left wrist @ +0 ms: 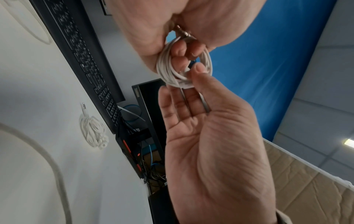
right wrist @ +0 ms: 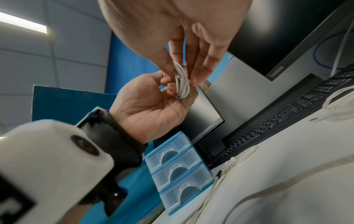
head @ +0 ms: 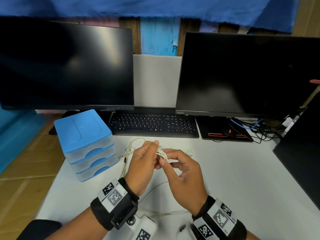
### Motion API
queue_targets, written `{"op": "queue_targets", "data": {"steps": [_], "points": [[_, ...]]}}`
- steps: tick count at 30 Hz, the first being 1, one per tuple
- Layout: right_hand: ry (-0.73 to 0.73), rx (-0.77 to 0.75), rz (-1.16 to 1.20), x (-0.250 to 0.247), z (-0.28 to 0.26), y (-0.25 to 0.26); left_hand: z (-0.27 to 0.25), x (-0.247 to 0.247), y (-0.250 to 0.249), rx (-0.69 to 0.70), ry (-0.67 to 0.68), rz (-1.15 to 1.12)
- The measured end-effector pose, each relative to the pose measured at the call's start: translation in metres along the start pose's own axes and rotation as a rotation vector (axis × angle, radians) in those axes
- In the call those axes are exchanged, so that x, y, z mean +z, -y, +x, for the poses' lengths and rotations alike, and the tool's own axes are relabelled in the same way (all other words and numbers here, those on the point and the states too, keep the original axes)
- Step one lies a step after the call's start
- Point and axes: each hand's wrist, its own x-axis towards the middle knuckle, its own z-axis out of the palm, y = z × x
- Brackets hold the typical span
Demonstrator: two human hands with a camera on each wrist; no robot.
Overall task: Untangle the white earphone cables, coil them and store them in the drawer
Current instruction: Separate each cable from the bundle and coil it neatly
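Note:
A small coil of white earphone cable [head: 161, 154] is held above the desk between both hands. My left hand [head: 154, 153] pinches the coil [left wrist: 166, 68] with thumb and fingers from the left. My right hand [head: 166, 160] grips it [right wrist: 182, 80] from the right with fingers curled around the loops. A second earphone, coiled [head: 190, 152], lies on the desk just right of the hands [left wrist: 91, 133]. A loose white cable [head: 131, 144] with its jack lies by the blue drawer unit [head: 86, 144]. All three of the unit's drawers [right wrist: 180, 171] are closed.
A black keyboard [head: 154, 125] and two dark monitors [head: 242, 75] stand behind the hands. More white cable [head: 155, 186] trails on the desk under my wrists. Tangled dark wires [head: 263, 132] and a dark panel [head: 303, 153] are at the right.

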Motion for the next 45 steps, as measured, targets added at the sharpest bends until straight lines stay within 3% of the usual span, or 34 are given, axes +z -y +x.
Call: {"op": "queue_targets", "data": {"steps": [13, 23, 26, 32, 38, 42, 45], "points": [[0.011, 0.037, -0.057, -0.004, 0.001, 0.006, 0.007, -0.006, 0.011, 0.084, -0.044, 0.093], [-0.046, 0.100, -0.060, -0.005, 0.002, -0.008, 0.007, -0.007, 0.012, -0.008, 0.001, 0.057], [0.042, 0.146, 0.058, -0.005, 0.005, -0.005, 0.006, -0.007, 0.007, -0.019, 0.053, 0.089], [-0.021, 0.199, 0.102, -0.006, 0.008, 0.004, 0.010, -0.011, 0.011, -0.010, 0.039, 0.087], [-0.047, 0.448, 0.245, -0.012, 0.010, 0.004, 0.011, -0.011, 0.019, -0.072, 0.036, 0.065], [0.027, 0.596, 0.430, -0.020, 0.016, 0.004, 0.011, -0.013, 0.023, -0.069, 0.093, 0.096], [0.104, 0.587, 0.587, -0.022, 0.017, 0.005, 0.012, -0.015, 0.024, -0.072, 0.109, 0.108]]}}
